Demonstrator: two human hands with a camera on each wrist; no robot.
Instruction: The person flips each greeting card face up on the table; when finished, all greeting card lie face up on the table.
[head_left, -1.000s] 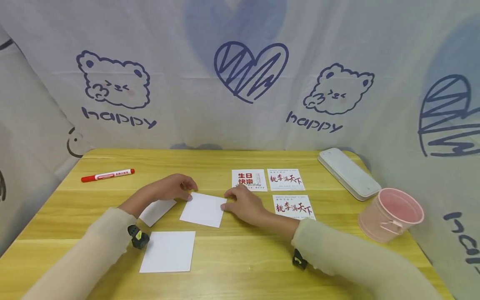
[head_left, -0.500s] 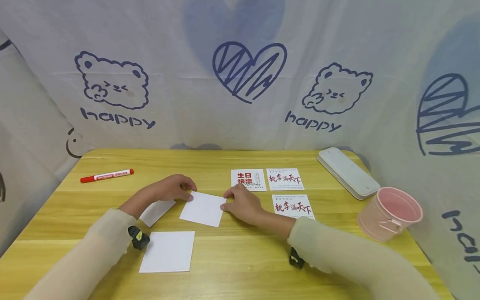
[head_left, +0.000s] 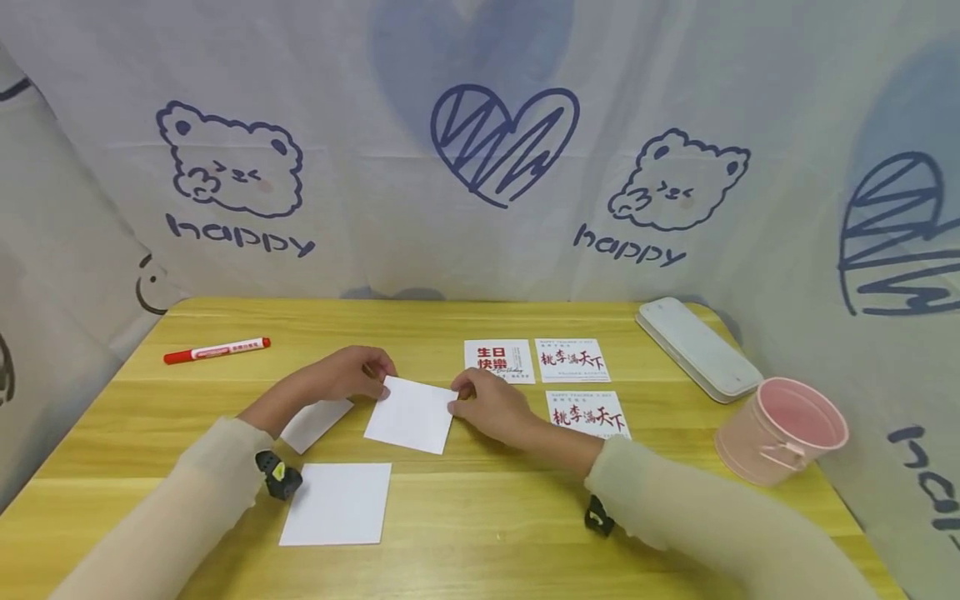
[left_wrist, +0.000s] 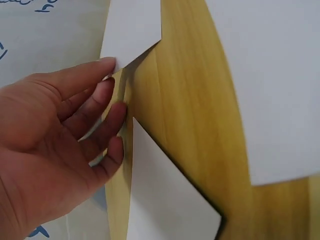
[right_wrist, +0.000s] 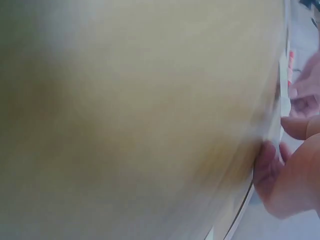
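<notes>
**Inspector:** Surface and surroundings?

**Assistant:** A yellow wooden table (head_left: 480,508) stands against a pale cloth backdrop (head_left: 480,167) printed with bears, hearts and the word "happy". A red marker (head_left: 217,350) lies near the far left corner. A white case (head_left: 697,346) lies at the far right, with a pink bucket (head_left: 780,429) just in front of it near the right edge. Three printed cards (head_left: 573,360) lie flat to the right of centre.

**Inspector:** The hands?

**Assistant:** The left hand (head_left: 345,375) pinches the far left corner of a white card (head_left: 411,414) at the middle of the table; in the left wrist view its fingers (left_wrist: 107,107) are curled, with the thumb on the card's corner. The right hand (head_left: 491,407) grips the card's right edge with curled fingers. The right wrist view is blurred, and the finger detail there cannot be read. The card's far edge looks slightly raised off the table; its near edge rests on the wood.

**Inspector:** Edges and open room?

**Assistant:** A second white card (head_left: 315,421) lies partly under the left forearm, just left of the held card. A third white card (head_left: 337,502) lies nearer the person, apart from the held one. The printed cards are just beyond the right hand. Bare wood runs along the near edge and at the far left behind the marker.
</notes>
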